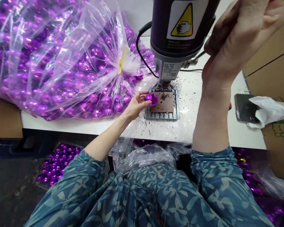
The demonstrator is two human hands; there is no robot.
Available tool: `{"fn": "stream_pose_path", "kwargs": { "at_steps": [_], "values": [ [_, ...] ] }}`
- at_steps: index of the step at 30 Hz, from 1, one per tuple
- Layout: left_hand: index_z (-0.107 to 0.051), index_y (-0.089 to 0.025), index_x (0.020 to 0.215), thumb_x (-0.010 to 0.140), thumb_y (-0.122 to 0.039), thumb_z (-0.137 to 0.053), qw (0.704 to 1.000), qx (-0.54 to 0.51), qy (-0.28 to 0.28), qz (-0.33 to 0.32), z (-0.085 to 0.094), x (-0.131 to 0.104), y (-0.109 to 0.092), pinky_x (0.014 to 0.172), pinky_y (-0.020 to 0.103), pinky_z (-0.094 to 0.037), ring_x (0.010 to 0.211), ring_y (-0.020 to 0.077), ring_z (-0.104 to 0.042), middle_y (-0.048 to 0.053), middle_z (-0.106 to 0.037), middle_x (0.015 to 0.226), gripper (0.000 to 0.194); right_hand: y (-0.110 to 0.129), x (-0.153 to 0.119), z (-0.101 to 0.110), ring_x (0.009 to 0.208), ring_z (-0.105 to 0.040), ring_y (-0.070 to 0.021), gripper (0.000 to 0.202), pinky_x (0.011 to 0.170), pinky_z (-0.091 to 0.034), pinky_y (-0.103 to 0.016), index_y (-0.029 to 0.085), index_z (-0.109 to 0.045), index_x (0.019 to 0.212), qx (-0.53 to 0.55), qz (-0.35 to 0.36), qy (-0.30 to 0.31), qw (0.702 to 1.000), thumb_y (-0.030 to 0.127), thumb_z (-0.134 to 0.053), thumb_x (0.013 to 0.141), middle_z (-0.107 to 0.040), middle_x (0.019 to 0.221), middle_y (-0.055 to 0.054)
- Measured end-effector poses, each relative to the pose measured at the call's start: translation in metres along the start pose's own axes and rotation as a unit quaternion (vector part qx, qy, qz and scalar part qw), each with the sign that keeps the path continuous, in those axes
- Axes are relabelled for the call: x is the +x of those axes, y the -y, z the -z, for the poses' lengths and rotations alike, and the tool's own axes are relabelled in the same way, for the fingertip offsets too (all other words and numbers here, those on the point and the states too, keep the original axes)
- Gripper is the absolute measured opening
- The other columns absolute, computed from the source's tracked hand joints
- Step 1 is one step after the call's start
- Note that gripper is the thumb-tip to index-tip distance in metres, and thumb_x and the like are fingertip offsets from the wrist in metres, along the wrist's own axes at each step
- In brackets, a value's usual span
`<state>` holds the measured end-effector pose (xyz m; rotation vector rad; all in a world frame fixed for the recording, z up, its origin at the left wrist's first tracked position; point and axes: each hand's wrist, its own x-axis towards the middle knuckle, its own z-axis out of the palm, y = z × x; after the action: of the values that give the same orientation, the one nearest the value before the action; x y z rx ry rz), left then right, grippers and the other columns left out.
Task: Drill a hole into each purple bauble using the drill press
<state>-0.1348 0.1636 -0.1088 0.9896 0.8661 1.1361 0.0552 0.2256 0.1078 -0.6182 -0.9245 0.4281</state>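
A shiny purple faceted piece point(151, 99) is pinched between the thumb and fingers of my left hand point(138, 105), over the left part of a brown board point(165, 105). The board lies on the slotted metal base point(176, 116) of a bench drill point(175, 44). Dark shavings are scattered on the board, and a small dark hole shows near its middle. My right hand point(236, 37) is raised at the drill's right side, its fingers curled at a metal lever point(200, 56); the far part of the grip is hidden.
A big clear bag of purple balls point(73, 63), tied with yellow, fills the left of the white table point(85, 127). A phone point(246, 108) and crumpled white tissue point(269, 110) are at the right. Purple pieces point(58, 162) lie below left; cardboard point(272, 72) stands right.
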Motion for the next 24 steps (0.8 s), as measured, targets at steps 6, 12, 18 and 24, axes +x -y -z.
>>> {"fn": "stream_pose_path", "kwargs": {
  "at_steps": [6, 12, 18, 24],
  "values": [
    [-0.075, -0.024, 0.113, 0.092, -0.056, -0.087, 1.000, 0.008, -0.009, -0.012, -0.011, 0.013, 0.015, 0.072, 0.027, -0.062, 0.096, 0.0173, -0.077, 0.006, -0.082, 0.116, 0.040, 0.015, -0.006, 0.005, 0.034, -0.030, 0.0011, 0.050, 0.039, -0.024, -0.015, 0.027, -0.031, 0.058, -0.048, -0.033, 0.066, 0.996, 0.012, -0.028, 0.105, -0.031, 0.038, 0.010],
    [-0.077, -0.024, 0.122, 0.091, -0.055, -0.089, 0.995, 0.085, -0.020, -0.042, -0.015, 0.022, 0.027, 0.083, 0.035, -0.067, 0.101, 0.0219, -0.079, 0.008, -0.084, 0.119, 0.046, 0.021, -0.004, 0.004, 0.035, -0.032, 0.0042, 0.050, 0.040, -0.020, -0.014, 0.027, -0.028, 0.057, -0.075, -0.048, 0.077, 0.993, 0.009, -0.028, 0.103, -0.029, 0.039, 0.011],
    [-0.077, -0.021, 0.128, 0.088, -0.051, -0.093, 0.986, 0.151, -0.023, -0.070, -0.016, 0.034, 0.034, 0.095, 0.039, -0.064, 0.103, 0.0221, -0.079, 0.010, -0.084, 0.119, 0.053, 0.024, -0.004, 0.003, 0.036, -0.030, 0.0069, 0.053, 0.043, -0.020, -0.012, 0.024, -0.021, 0.050, -0.084, -0.037, 0.083, 0.992, 0.006, -0.029, 0.100, -0.024, 0.041, 0.009],
    [-0.074, -0.020, 0.133, 0.089, -0.047, -0.092, 0.958, 0.265, -0.005, -0.113, -0.022, 0.034, 0.034, 0.091, 0.038, -0.063, 0.102, 0.0230, -0.077, 0.011, -0.082, 0.120, 0.055, 0.023, -0.008, 0.004, 0.035, -0.027, 0.0057, 0.050, 0.042, -0.015, -0.016, 0.025, -0.021, 0.051, -0.054, -0.009, 0.092, 0.994, 0.007, -0.025, 0.098, -0.021, 0.041, 0.009]
  ]
}}
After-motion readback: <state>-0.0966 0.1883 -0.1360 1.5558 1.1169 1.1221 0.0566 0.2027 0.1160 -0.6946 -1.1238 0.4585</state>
